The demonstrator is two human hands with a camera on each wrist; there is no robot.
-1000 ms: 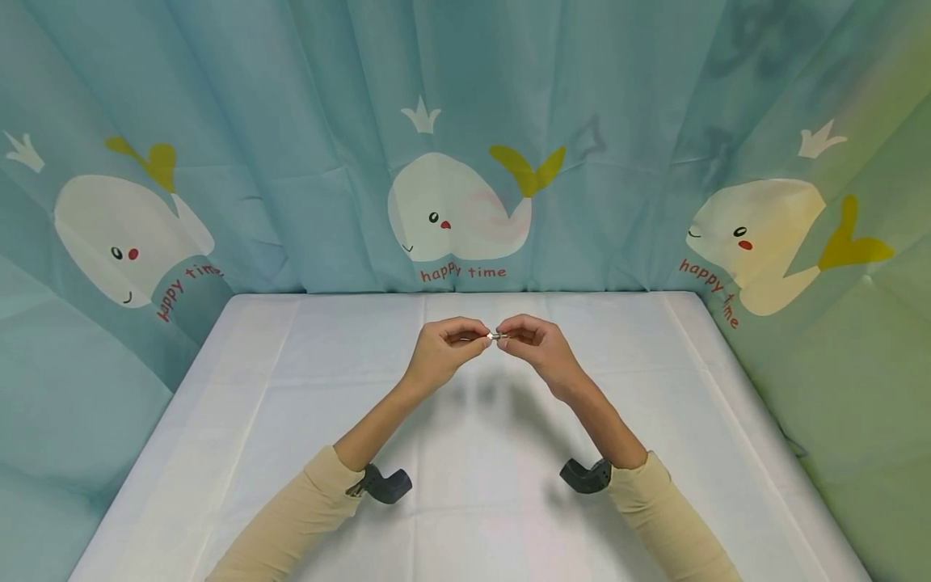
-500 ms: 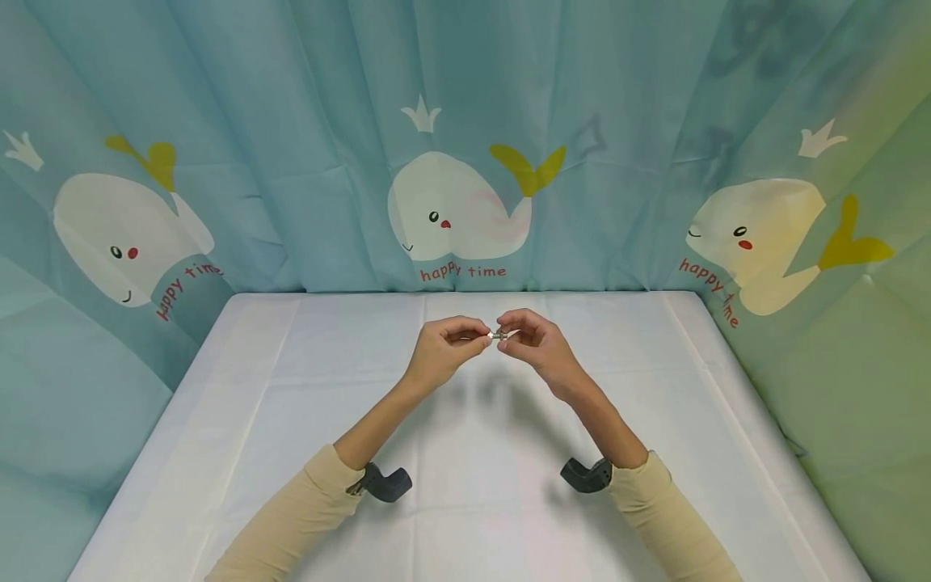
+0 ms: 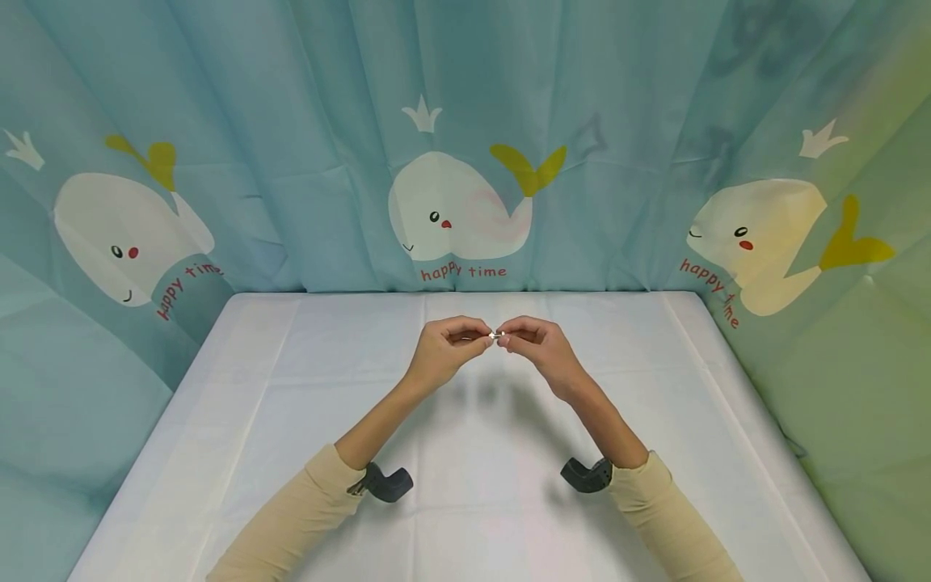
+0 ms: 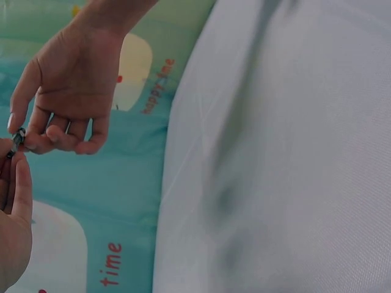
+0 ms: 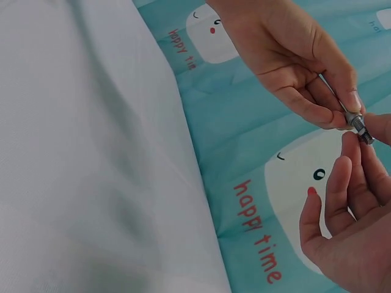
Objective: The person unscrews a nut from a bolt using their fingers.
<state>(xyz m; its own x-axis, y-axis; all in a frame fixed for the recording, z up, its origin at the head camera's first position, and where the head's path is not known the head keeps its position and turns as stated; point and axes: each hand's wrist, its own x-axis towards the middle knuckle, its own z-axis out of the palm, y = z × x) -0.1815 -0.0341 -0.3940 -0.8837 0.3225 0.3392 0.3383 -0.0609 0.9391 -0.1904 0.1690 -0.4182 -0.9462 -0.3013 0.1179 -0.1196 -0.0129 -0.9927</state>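
Bolt [image 5: 360, 125], small and grey with a thin metal shank running back into the fingers, sits in the air above the middle of the white worktop [image 3: 291, 420], caught between the two hands where their fingertips meet. The left hand [image 3: 442, 347] pinches it from the left with thumb and forefinger, its other fingers curled under, and the right hand [image 3: 534, 343] pinches the threaded end from the right in the same way; held end to end like this, each hand can steady or turn its own part against the other. Both forearms rise off the worktop, which keeps the piece up near eye level and free of the cloth. In the head view the bolt [image 3: 497, 335] is only a bright speck, too small to read. The left wrist view shows a dark scrap of it [image 4: 17, 139] at the frame's edge, mostly covered by fingers. Whether a nut rides on the thread, or the piece is one part or two, cannot be told, since the fingertips hide the join. Behind hangs a blue curtain [image 3: 291, 121] printed with whales. Dark camera mounts [image 3: 389, 482] sit at both wrists.
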